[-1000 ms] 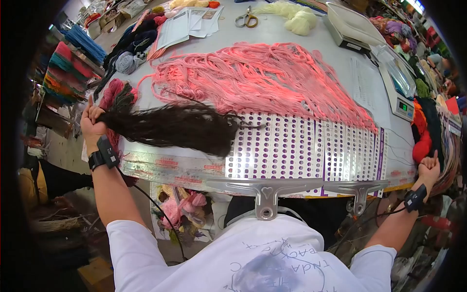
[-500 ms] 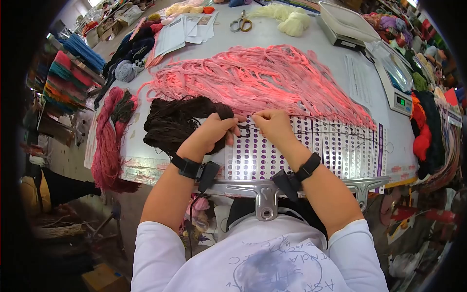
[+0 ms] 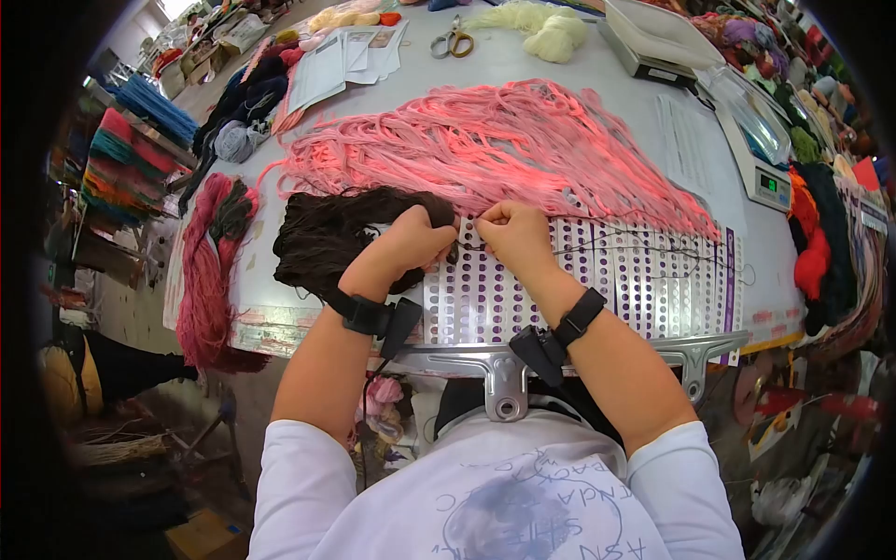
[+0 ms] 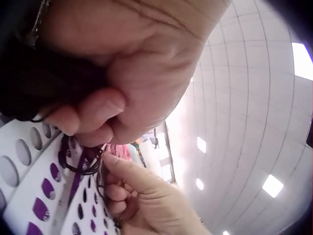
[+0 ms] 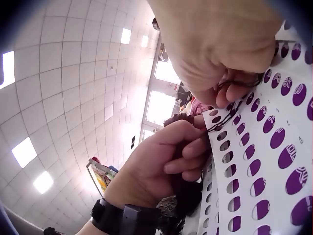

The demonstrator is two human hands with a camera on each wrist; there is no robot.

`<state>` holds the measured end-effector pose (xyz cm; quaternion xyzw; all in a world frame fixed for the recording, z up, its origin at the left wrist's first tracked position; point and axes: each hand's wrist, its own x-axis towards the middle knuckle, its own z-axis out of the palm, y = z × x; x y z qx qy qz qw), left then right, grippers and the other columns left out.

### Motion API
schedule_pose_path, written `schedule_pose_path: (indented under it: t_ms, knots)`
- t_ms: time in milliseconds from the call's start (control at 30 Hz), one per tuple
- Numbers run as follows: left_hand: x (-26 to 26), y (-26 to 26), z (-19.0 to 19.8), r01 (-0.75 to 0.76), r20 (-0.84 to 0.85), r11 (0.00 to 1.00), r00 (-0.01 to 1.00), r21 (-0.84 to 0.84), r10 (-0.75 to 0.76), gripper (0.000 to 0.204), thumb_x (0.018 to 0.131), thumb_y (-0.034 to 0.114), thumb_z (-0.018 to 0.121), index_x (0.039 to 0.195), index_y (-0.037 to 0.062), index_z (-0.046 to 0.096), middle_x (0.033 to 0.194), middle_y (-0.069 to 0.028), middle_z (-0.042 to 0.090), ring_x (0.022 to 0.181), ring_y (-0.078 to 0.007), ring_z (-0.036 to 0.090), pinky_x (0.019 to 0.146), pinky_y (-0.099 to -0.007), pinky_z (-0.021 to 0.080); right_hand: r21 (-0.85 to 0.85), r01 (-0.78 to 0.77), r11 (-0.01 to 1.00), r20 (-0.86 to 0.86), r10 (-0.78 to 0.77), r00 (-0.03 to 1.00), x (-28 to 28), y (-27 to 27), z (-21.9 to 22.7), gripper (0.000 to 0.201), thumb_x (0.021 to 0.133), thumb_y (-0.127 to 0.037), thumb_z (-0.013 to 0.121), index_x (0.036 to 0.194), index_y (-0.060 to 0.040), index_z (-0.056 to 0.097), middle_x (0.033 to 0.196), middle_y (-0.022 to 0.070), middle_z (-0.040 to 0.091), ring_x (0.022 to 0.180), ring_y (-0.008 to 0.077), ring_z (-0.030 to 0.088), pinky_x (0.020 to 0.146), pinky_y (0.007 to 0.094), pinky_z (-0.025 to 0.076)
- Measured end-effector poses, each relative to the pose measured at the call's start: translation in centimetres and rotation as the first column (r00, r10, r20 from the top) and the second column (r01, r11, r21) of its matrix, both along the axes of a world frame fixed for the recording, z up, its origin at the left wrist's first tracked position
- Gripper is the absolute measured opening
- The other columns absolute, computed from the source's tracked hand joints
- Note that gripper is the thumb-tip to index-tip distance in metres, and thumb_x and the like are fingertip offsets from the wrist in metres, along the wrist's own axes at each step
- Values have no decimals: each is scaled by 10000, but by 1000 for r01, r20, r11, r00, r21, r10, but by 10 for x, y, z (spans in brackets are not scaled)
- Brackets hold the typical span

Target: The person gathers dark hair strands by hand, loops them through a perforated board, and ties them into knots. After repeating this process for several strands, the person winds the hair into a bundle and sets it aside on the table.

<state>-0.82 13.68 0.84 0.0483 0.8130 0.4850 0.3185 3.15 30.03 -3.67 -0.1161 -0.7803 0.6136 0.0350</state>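
A hank of dark brown yarn (image 3: 322, 245) lies folded at the left of the table. My left hand (image 3: 408, 245) grips its right end with curled fingers. Close beside it, my right hand (image 3: 519, 241) pinches thin dark strands (image 5: 222, 120) that run between the two hands. Loose dark strands trail rightward from there over white cards (image 3: 476, 313) punched with rows of holes showing purple. In the left wrist view, a small loop of strand (image 4: 80, 166) hangs below the left fingers. Behind both hands spreads a large heap of pink yarn (image 3: 467, 145).
A metal clip (image 3: 505, 373) holds the cards at the table's front edge. Pinkish-red yarn (image 3: 203, 289) hangs over the left edge. Scissors (image 3: 453, 42), papers (image 3: 322, 65) and pale yellow yarn (image 3: 555, 39) lie at the back; a scale (image 3: 767, 184) stands at right.
Both hands came from far left and far right to the middle. The brown hank, stretched out from the left hand before, now lies folded. In the last half second the hands barely shifted.
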Motion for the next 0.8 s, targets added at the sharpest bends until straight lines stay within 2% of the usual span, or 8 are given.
schedule_pose_path:
  t_ms: [167,233,333,467,500,567,633,800]
  knots:
    - [2,3,1,-47,59,990,997,136,40,93,805,116,600,733,57,590,560,17,472,453,-83,412,426,-255,338,147,-15,989,-58,23,998,5,-5,0,98,758,-80,662,780,15,666,659,49,636,543,86,590,511,249,471]
    - [2,5,2,-113,114,982,989,153,96,122,802,122,622,708,59,575,556,17,468,445,-81,403,431,-255,337,362,60,930,-343,74,936,13,-9,-1,126,771,-98,659,824,15,679,754,59,654,623,96,601,578,258,482]
    - [0,4,-7,-146,76,977,988,154,136,132,800,116,635,705,56,567,557,17,470,441,-84,409,426,-256,340,275,-52,960,-253,124,959,24,-5,3,134,746,-108,629,822,-24,700,885,133,660,723,231,649,660,314,501]
    - [2,0,-12,-195,50,963,981,184,189,118,801,119,629,728,48,570,580,2,495,461,-94,437,448,-257,360,106,-114,988,-135,128,982,19,9,3,177,753,-120,636,905,-71,712,846,114,630,731,282,631,670,347,509]
    - [0,-5,-12,-262,42,924,964,277,261,95,800,116,624,759,47,573,612,-10,517,485,-97,459,466,-254,376,104,-109,989,-136,123,983,19,12,4,177,753,-120,636,905,-71,712,846,114,630,731,282,631,670,347,509]
    - [-4,-18,-9,-405,93,817,910,411,404,80,810,118,589,827,42,571,699,-46,564,595,-125,535,539,-261,425,540,-66,839,-227,221,949,19,17,8,201,752,-159,658,931,-77,699,866,101,602,762,288,624,670,380,513]
    - [-7,-32,-1,-520,269,657,851,546,451,89,826,129,558,841,42,562,729,-61,580,680,-163,571,600,-282,454,607,-59,792,-214,235,948,22,18,13,190,751,-153,668,916,-62,696,846,88,585,749,274,613,663,378,503]
    - [-6,-41,4,-433,352,462,901,774,253,111,857,144,527,840,38,556,793,-75,609,782,-204,589,708,-321,479,705,-70,706,-183,277,943,17,13,16,121,751,-134,669,825,-40,658,821,81,556,771,274,595,690,393,486]
